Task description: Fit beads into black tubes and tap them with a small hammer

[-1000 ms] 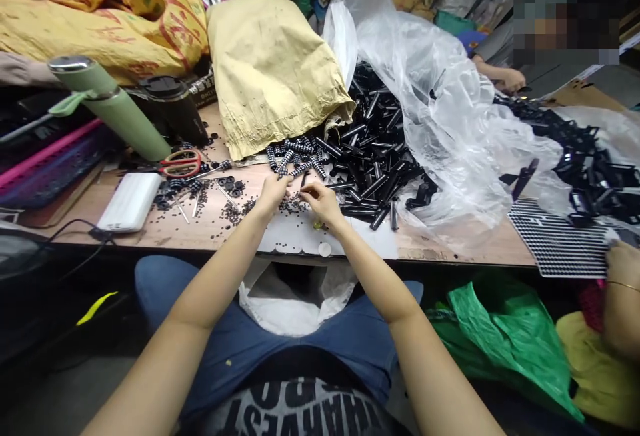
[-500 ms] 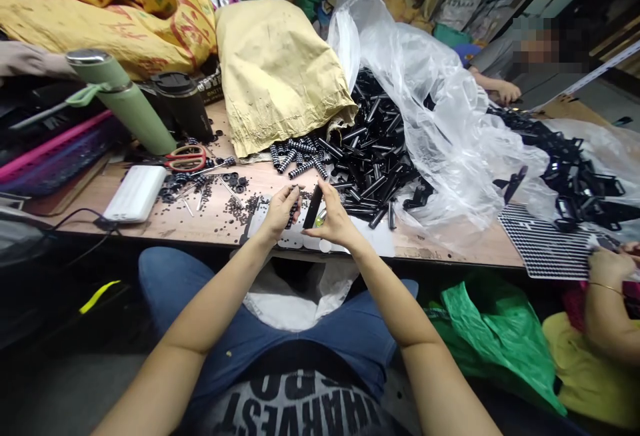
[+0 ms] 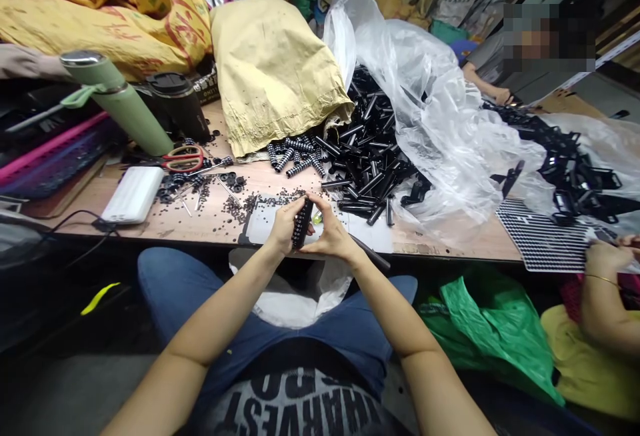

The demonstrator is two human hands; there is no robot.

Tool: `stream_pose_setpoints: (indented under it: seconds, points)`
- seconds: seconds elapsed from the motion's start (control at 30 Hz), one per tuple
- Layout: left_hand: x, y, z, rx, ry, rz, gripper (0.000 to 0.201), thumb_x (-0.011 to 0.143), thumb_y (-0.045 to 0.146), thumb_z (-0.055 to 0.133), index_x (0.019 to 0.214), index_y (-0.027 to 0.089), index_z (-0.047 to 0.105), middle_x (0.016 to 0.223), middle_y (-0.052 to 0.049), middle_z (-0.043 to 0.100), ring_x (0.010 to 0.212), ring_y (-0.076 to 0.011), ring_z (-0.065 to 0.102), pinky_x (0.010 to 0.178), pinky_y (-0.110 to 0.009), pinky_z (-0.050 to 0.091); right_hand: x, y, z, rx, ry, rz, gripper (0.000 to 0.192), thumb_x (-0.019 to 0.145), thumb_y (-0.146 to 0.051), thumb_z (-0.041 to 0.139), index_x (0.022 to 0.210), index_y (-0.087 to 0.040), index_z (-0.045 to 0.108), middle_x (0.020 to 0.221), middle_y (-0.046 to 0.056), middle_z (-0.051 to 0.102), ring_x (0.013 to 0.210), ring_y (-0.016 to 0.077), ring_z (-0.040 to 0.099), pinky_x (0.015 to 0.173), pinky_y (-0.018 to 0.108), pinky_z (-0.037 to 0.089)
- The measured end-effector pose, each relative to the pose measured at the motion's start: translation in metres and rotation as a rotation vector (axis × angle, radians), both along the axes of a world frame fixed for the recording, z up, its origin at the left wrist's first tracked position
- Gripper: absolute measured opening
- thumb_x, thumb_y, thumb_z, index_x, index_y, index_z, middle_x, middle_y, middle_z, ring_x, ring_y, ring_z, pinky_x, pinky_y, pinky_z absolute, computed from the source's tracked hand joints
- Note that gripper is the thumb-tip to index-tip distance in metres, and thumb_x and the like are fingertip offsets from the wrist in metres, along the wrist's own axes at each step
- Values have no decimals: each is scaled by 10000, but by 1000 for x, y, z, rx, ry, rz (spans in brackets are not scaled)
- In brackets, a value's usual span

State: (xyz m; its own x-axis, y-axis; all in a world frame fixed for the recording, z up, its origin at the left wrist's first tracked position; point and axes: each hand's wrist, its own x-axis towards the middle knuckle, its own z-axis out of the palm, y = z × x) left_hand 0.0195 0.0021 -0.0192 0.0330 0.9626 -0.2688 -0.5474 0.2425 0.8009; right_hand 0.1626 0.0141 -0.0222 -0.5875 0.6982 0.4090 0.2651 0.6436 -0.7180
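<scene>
Head view: left hand (image 3: 284, 228) and right hand (image 3: 330, 235) both closed around a short black studded plastic rod (image 3: 302, 222), held upright just above the wooden table edge (image 3: 200, 229). Loose black plastic tubes (image 3: 370, 163) lay piled behind, beside a tan paper sack (image 3: 273, 73). Shirt print (image 3: 300, 413) read upside-down, roughly "HARVEST".

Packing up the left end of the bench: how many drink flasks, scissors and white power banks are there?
Drink flasks: 2, the green flask and the black flask
Scissors: 1
White power bank: 1
Total: 4
</scene>
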Motion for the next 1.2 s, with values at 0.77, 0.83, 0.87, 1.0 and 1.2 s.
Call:
stream_pose_setpoints:
  seconds: [0.77, 0.83, 0.87, 1.0, 1.2]
  points:
    - [-2, 1, -10, -131, 76, 13, 452, 814, 225, 691, 1233, 68, 624, 627, -12, 626, 447, -92, 572, 456, -212, 529, -15, -10, -17, -215, 41, -201, 1038, 544, -330, 828, 1395, -178, 253, 1390, 159, 344, 1345, 284, 374, 1149, 451, 350]
    - [-3, 1, -12, -102, 91, 22, 472, 787, 246, 719, 1219, 74, 636, 644, -9, 631, 452, -90, 572, 458, -212, 525, -17, -10, -19, -198, 41, -208, 1046, 551, -332, 827, 1404, -180, 241, 1405, 159, 337, 1362, 282, 357, 1159, 451, 332]
    - [-4, 2, -14, -83, 102, 24, 481, 780, 255, 725, 1219, 77, 638, 657, -10, 635, 457, -91, 575, 465, -216, 527, -18, -10, -19, -191, 34, -211, 1050, 553, -333, 828, 1408, -183, 238, 1410, 157, 337, 1368, 281, 350, 1164, 452, 323]
    - [-7, 2, -19, -46, 159, 43, 520, 766, 273, 726, 1242, 88, 629, 724, -24, 650, 476, -97, 583, 509, -245, 536, -19, -11, -18, -190, 6, -236, 1061, 545, -336, 834, 1414, -179, 246, 1408, 156, 349, 1354, 278, 370, 1160, 446, 323]
    - [-14, 4, -38, 85, 466, -17, 478, 849, 349, 610, 1276, 133, 617, 855, -80, 635, 678, -158, 629, 674, -327, 553, -26, -2, -31, -167, -74, -260, 1041, 527, -311, 825, 1400, -171, 277, 1372, 162, 410, 1305, 288, 415, 1135, 463, 337]
